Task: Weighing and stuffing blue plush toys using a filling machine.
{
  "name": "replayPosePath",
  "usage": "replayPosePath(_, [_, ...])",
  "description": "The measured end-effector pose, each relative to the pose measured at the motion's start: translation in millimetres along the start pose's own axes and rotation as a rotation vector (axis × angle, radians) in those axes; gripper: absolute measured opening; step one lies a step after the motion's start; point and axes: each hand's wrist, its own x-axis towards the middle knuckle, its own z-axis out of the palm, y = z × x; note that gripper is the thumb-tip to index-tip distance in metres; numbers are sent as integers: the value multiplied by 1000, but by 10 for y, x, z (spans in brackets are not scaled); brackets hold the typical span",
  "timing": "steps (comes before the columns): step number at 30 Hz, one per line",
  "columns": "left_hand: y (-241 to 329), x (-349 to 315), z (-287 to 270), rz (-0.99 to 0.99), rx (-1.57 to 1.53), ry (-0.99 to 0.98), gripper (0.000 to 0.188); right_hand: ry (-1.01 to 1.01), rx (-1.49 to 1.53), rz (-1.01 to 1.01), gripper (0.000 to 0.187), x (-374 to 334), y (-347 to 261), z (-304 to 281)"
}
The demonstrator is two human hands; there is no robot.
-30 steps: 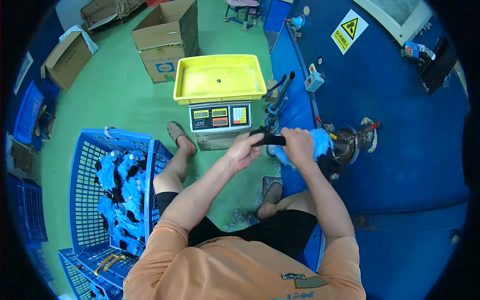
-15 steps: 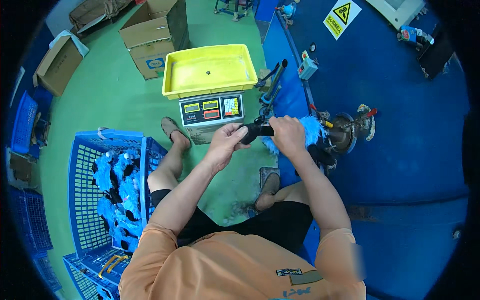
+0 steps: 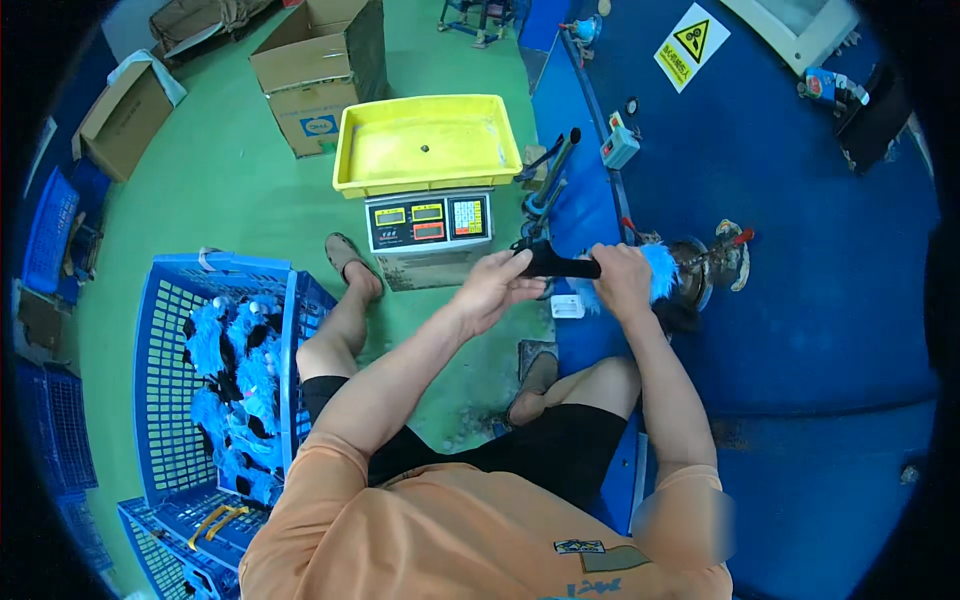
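Between my hands runs a black fabric limb (image 3: 556,262), seemingly part of a soft toy with blue fur (image 3: 660,270). My left hand (image 3: 496,290) pinches its thicker left end, thumb on top. My right hand (image 3: 622,278) closes round the thinner right end. The blue fur shows just beyond my right hand, against the metal nozzle (image 3: 694,272) on the blue machine wall. My right hand covers part of the fur, so I cannot tell how far it sits over the nozzle.
At my left, a blue plastic crate (image 3: 165,390) holds several blue furry toys. A yellow tray (image 3: 425,180) rests on a digital scale (image 3: 428,222) ahead. Cardboard boxes (image 3: 320,100) stand farther back. A small control box (image 3: 620,148) and a warning sign (image 3: 692,47) are on the machine.
Both hands have moved right with the black limb, which shows more of its length. The blue fur has shifted right, closer to the nozzle. A small white fitting now shows below the hands.
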Motion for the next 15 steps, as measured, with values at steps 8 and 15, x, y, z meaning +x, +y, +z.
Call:
replayPosePath(8, [3,-38,-419,127,19,-68,23,-65,-20,-16,14,192,-394,6])
replayPosePath(15, [144,-280,-250,143,72,61,20,-68,-16,-17,18,183,-372,5])
